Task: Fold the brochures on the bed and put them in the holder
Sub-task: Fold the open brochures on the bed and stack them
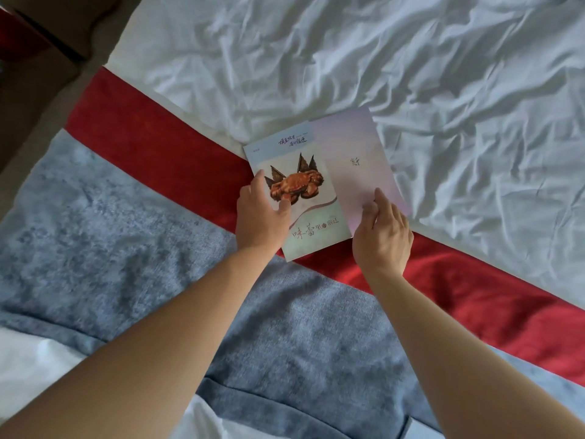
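Left hand (261, 221) open, flat on printed crab panel; right hand (381, 231) open, fingertips pressing pale lilac panel. Glossy paper brochure (319, 185) half-unfolded on red runner (164, 153) of rumpled white bed (411, 58). Holder not visible. Risk: soft bedding yielding, producing skewed crease.
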`<state>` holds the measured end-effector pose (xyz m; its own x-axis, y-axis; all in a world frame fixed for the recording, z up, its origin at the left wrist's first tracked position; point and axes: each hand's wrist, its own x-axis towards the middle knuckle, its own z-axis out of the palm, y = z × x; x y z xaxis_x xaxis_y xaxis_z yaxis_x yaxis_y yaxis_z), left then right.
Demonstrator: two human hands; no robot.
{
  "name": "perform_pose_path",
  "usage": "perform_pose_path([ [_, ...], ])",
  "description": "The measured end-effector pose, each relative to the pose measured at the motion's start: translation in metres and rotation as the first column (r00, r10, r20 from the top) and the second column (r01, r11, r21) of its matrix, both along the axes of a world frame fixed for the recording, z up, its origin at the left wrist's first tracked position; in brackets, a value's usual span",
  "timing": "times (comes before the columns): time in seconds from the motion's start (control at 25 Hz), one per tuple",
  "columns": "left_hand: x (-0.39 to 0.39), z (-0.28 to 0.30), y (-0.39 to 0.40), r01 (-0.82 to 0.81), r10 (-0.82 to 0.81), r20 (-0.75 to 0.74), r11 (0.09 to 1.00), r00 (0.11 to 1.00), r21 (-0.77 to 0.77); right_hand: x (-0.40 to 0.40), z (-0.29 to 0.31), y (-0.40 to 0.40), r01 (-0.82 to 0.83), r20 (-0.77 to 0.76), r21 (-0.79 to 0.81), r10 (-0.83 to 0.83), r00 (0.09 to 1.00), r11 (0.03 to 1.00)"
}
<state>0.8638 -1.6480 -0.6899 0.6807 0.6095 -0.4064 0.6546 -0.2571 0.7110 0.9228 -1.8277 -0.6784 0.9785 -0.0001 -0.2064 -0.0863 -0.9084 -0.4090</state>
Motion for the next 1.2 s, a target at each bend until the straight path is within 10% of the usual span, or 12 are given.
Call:
perform_pose_path([
  [0.48,0.005,0.023,-0.002,-0.443,0.478,-0.023,0.794,0.878,-0.417,-0.009,0.01,0.02,-0.073,-0.046,-0.013,0.072,0.996,0.997],
  [0.76,-0.003,0.035,0.002,-0.527,0.638,-0.046,0.59,0.768,-0.612,-0.031,0.031,0.042,-0.072,-0.089,0.28,0.101,0.991,0.957],
  [0.96,-0.014,0.046,0.002,-0.387,0.46,0.104,0.832,0.882,-0.396,-0.039,0.042,0.049,-0.002,-0.148,0.468,0.08,0.986,0.884],
  [1.2,-0.009,0.054,0.011,-0.513,0.628,0.103,0.709,0.772,-0.484,-0.031,0.047,0.039,0.272,-0.243,0.464,-0.174,0.954,0.843],
])
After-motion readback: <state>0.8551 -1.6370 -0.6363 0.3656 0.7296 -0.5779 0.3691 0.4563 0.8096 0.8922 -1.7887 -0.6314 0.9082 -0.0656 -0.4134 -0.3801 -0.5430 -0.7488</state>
